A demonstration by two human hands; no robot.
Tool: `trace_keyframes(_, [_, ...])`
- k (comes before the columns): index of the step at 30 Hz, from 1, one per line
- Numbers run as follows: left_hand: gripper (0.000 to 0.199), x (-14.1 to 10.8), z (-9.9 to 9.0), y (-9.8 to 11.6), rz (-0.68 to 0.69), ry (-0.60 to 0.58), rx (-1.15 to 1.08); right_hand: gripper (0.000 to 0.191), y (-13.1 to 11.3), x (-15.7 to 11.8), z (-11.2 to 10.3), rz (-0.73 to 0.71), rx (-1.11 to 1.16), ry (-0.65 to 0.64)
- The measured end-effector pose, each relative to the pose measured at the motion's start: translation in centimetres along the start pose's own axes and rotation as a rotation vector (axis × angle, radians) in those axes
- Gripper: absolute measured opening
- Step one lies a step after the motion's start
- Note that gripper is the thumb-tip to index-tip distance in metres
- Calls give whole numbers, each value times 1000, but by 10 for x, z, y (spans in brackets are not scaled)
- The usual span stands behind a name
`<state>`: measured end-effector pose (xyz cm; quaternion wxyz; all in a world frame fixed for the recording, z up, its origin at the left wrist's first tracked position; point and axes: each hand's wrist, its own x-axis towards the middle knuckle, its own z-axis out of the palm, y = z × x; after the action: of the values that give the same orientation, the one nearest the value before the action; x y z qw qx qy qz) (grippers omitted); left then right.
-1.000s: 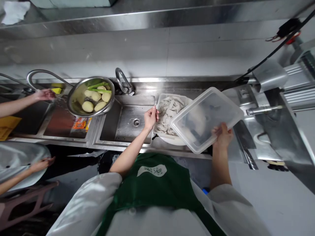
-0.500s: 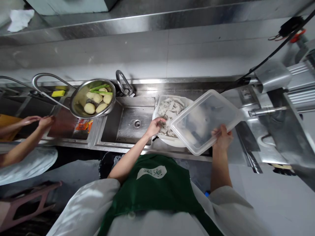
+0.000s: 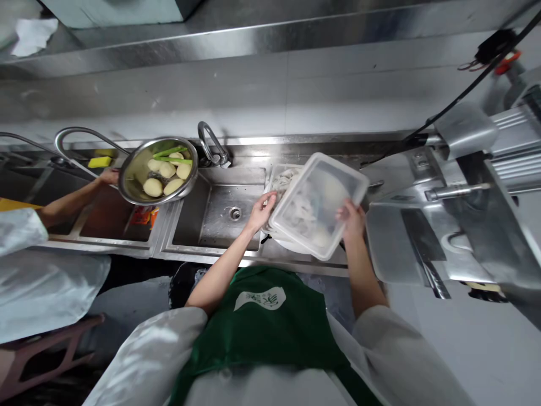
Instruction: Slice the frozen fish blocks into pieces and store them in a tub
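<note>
My right hand (image 3: 353,220) grips the right edge of a translucent plastic lid (image 3: 321,206), holding it tilted above a white plastic container (image 3: 274,172). Pale, greyish strips of food (image 3: 284,179) fill the container; the lid covers much of them, though they show faintly through it. At the container's left side is my left hand (image 3: 262,211), thumb and fingers apart, close to the lid's left corner. Whether its fingertips touch the lid or the container's rim I cannot tell. Under the container part of a white rounded vessel (image 3: 291,246) shows.
A steel sink (image 3: 220,223) lies to the left, with a curved tap (image 3: 211,144) behind. A steel bowl (image 3: 131,169) holds peeled potatoes and green stalks. A co-worker's hand (image 3: 109,176) is beside the bowl. At right, a cleaver (image 3: 422,237) lies near a metal machine (image 3: 507,225).
My right hand has brought the lid leftward over the container. My left hand has drawn back slightly from the strips toward the container's left edge. The co-worker's hand has moved to the bowl.
</note>
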<state>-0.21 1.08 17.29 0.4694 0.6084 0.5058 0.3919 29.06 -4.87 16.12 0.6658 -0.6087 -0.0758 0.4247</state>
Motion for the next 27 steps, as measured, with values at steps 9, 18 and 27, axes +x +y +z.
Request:
trace_keyframes(9, [87, -12, -3, -56, 3, -137, 124, 40, 50, 21, 54, -245, -712, -112])
trace_keyframes(18, [94, 15, -3, -68, -231, -145, -64, 47, 58, 43, 69, -135, -617, -251])
trace_keyframes(27, [80, 36, -10, -47, -611, -47, -254, 37, 50, 43, 51, 241, -508, -309])
